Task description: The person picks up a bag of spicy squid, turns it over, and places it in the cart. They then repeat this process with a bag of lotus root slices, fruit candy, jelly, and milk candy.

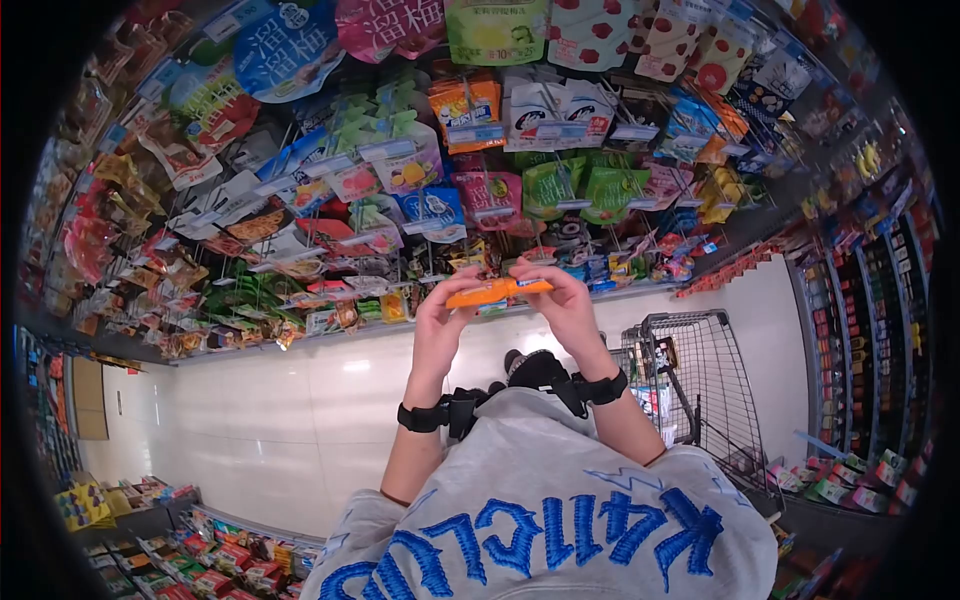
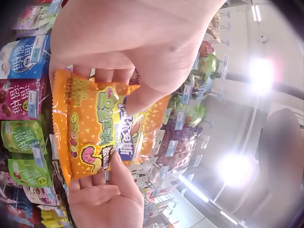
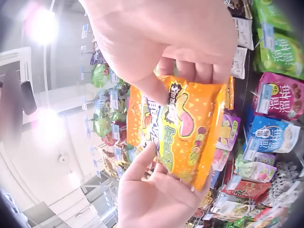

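Note:
An orange candy bag with green and yellow lettering is held between both hands at chest height, in front of the shelves. The left hand pinches one end, thumb on the printed face and fingers behind. At the other end the right hand grips it the same way. In the left wrist view the bag is creased at its middle, between the left hand above and the right hand below. The right wrist view shows the bag tilted, with the right hand above and the left hand below.
Hanging snack bags fill the shelf racks ahead. A wire shopping cart stands beside the person on the right, with some items in it. Pale floor stretches to the left, and more stocked shelves line the far right.

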Available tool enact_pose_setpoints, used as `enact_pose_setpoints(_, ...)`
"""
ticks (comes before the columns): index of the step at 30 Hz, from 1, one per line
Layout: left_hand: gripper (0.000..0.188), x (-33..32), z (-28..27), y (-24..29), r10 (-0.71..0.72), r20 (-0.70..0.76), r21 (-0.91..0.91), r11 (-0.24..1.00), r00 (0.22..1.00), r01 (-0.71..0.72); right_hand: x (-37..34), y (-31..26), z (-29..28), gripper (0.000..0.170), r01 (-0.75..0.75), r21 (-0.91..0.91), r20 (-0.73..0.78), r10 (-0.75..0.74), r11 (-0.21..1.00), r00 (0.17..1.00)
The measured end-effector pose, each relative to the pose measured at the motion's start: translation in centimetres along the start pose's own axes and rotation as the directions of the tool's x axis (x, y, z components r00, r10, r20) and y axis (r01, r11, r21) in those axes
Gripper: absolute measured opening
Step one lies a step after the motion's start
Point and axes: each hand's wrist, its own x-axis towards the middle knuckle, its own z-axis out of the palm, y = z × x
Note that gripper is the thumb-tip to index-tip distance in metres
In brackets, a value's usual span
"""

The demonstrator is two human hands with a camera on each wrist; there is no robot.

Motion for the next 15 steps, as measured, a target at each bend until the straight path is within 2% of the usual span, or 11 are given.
enact_pose_setpoints(2,0.027,0.4,-0.6,0.0,0.196,0.068,0.298,0.932,0.978,-0.208,0.6,0.2,-0.6,0.015,0.299,-0.226,0.097,-0.284,0.927,0.954)
enact_pose_setpoints(3,0.027,0.4,-0.6,0.5,0.195,0.067,0.3,0.932,0.979,-0.206,0.6,-0.3,-0.4,0.015,0.298,-0.224,0.097,-0.283,0.928,0.954)
enact_pose_setpoints(5,0.028,0.5,-0.5,1.6,0.321,0.158,0.483,0.8,0.934,-0.357,0.5,-1.5,-0.2,0.013,0.347,-0.316,0.128,-0.322,0.883,0.938)
enact_pose_setpoints(9,0.03,1.1,-1.2,1.4,0.322,0.185,0.466,0.803,0.928,-0.372,1.3,-1.3,-0.7,0.011,0.384,-0.351,0.205,-0.33,0.854,0.922)
enact_pose_setpoints(12,0.027,1.3,-1.2,1.5,0.332,0.169,0.474,0.798,0.928,-0.372,1.7,-0.9,-0.5,0.014,0.323,-0.295,0.197,-0.274,0.899,0.941)
enact_pose_setpoints(14,0.024,1.7,-1.5,1.2,0.231,0.119,0.379,0.888,0.966,-0.259,2.3,-0.3,-0.4,0.015,0.266,-0.26,0.121,-0.242,0.928,0.963)
enact_pose_setpoints(15,0.024,1.9,-1.4,0.8,0.235,0.114,0.379,0.888,0.965,-0.261,2.5,0.0,-0.4,0.015,0.268,-0.26,0.127,-0.242,0.928,0.962)
